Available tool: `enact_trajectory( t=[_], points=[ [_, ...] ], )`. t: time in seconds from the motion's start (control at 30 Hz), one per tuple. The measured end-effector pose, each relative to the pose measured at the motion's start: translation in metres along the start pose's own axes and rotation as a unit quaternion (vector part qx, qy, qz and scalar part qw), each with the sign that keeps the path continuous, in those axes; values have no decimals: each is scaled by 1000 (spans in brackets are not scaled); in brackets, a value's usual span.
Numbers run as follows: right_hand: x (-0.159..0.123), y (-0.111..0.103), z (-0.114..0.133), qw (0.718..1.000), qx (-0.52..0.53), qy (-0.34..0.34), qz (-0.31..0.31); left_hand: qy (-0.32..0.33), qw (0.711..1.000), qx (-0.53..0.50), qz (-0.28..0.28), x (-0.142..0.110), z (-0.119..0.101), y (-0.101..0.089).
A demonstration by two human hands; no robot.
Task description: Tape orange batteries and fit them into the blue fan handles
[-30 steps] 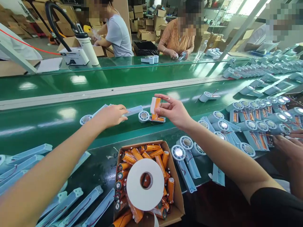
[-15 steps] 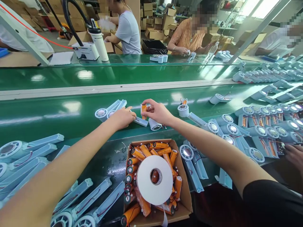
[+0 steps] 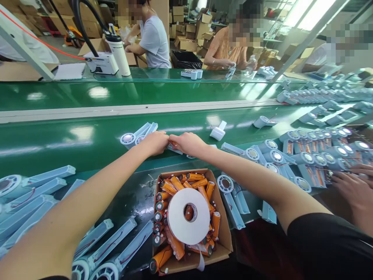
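Observation:
Over the near edge of the green belt my two hands meet, fingertips touching. My right hand is closed on an orange battery, of which only a sliver shows. My left hand is closed too, its fingertips turned away, so what it grips is hidden. Just beneath the hands, part of a light blue plastic housing pokes out. Left of my left hand lie light blue fan housings with handles, partly covered by that hand.
In front of me a cardboard box holds orange batteries and a white tape roll. More housings lie left and right. A pale blue part sits on the belt. A co-worker's hands work at right.
My right hand has come down and left with the battery to meet my left hand. On the belt, a pale blue part shows where a round part with orange stood. The view shifted slightly.

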State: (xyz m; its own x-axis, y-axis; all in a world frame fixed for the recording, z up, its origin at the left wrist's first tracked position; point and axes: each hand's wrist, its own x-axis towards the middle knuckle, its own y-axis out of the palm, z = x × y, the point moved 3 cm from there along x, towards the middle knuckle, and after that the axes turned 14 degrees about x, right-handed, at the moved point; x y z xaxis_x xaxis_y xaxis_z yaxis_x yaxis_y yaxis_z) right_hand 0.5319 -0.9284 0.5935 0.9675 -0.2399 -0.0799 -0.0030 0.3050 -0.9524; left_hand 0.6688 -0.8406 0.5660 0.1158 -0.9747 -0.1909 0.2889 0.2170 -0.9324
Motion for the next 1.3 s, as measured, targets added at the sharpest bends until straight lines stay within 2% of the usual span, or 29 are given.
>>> enact_trajectory(
  t=[0.13, 0.3, 0.47, 0.57, 0.7, 0.8, 0.93, 1.03, 1.17, 1.23, 1.3],
  points=[
    [-3, 1, -7, 1000, 17, -1, 5, 20, 1000, 9, -8, 2, -8, -7],
    [-5, -1, -25, 995, 89, -9, -47, 4, 1000, 2, 4, 15, -14, -10],
    [-9, 0, -34, 988, 142, -20, -64, 25, 999, -21, 1, 14, -14, -12],
    [-10, 2, -38, 987, 144, -26, -72, 5, 999, -36, 7, 18, -20, -10],
    [-10, 5, -46, 981, 178, -19, -72, -32, 997, -65, 30, 38, -28, -9],
    [-13, 5, -52, 974, 205, -19, -96, -42, 994, -95, 35, 46, -26, -11],
    [-22, 2, -59, 970, 209, -27, -121, -44, 986, -156, 25, 42, -16, -17],
    [-26, -1, -58, 978, 186, -24, -92, -80, 977, -197, 2, 38, -16, -19],
    [-19, -1, -44, 998, 54, 12, -11, -190, 960, -207, -25, 39, -27, -19],
    [-12, 3, -34, 999, -3, 31, 27, -213, 955, -205, -18, 43, -34, -20],
    [-5, 6, -26, 998, -16, 38, 53, -216, 956, -197, -6, 47, -40, -21]
  ],
)
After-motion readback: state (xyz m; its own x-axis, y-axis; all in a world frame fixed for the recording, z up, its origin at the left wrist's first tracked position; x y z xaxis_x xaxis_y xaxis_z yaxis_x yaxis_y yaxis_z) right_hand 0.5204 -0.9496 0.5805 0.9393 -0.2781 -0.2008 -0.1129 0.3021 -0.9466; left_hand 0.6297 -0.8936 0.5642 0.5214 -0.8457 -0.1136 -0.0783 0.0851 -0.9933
